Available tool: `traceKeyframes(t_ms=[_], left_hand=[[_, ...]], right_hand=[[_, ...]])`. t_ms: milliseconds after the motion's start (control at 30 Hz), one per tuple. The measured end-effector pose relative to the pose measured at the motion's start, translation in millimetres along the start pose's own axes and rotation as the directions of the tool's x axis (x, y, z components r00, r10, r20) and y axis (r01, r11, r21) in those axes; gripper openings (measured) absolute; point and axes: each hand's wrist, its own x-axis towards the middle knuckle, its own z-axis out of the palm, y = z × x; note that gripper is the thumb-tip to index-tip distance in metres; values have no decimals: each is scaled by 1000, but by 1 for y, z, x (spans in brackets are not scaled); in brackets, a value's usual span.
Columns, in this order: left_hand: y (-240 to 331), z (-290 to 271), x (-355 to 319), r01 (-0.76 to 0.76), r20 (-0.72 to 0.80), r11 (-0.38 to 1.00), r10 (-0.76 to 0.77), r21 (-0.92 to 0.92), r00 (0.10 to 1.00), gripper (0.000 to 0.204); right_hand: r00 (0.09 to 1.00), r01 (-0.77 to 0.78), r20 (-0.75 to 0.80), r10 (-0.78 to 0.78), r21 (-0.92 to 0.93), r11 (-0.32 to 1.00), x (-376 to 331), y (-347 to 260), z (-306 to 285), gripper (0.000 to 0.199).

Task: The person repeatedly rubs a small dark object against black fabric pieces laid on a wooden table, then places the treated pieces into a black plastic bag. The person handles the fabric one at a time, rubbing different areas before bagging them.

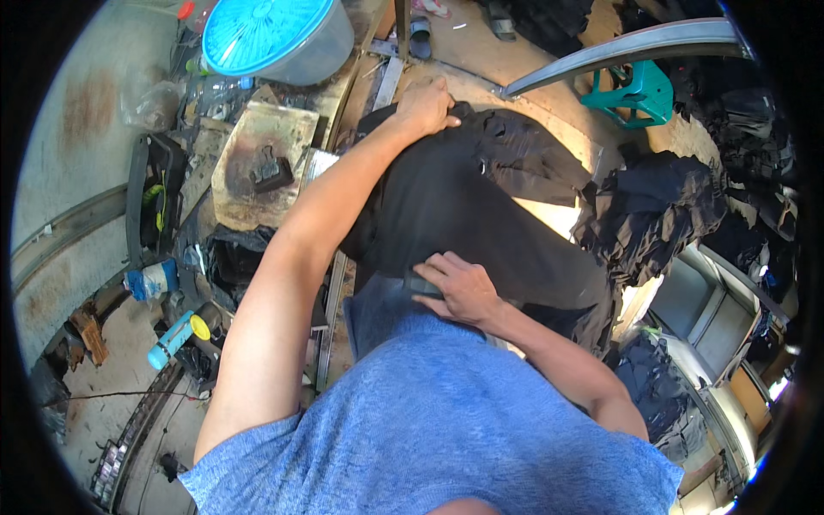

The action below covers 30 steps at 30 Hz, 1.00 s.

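A pair of black trousers (481, 215) lies spread in front of me, its legs running off to the right. At the far end my left hand (427, 107) is closed on the garment's upper edge, fingers curled over the black fabric. Close to my body, my right hand (463, 287) is bent around a small dark block-like thing (418, 281) at the near edge of the trousers. The fingers cover much of that thing, and its kind cannot be made out.
A clear tub with a blue lid (270, 34) stands far left, behind a worn board (257, 163) carrying a small black object. Heaped black fabric (661, 202) lies at right, near a green stool (635, 93) and a curved metal rail (627, 53). A light-blue bottle (172, 342) lies left.
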Motion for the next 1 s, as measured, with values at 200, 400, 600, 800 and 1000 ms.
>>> traceKeyframes(t_ms=[200, 400, 600, 800, 1000], left_hand=[[0, 19, 3, 9, -140, 998, 0, 69, 990, 41], [0, 25, 0, -18, -228, 999, 29, 51, 973, 39], [-4, 29, 12, -3, -172, 998, 13, 56, 985, 38], [-4, 32, 2, -19, -188, 991, 44, 130, 981, 44], [27, -19, -32, 196, -380, 972, -134, 130, 915, 63]], right_hand=[[899, -253, -412, 152, -203, 946, 83, 63, -46, 52], [996, -83, -47, 77, -157, 984, -5, -10, -10, 56], [944, -122, -327, 54, -193, 974, 63, 73, -64, 50], [949, -211, -279, 143, -231, 950, -4, 25, -5, 56], [996, 65, 59, -64, -23, 998, -27, 12, -23, 56]])
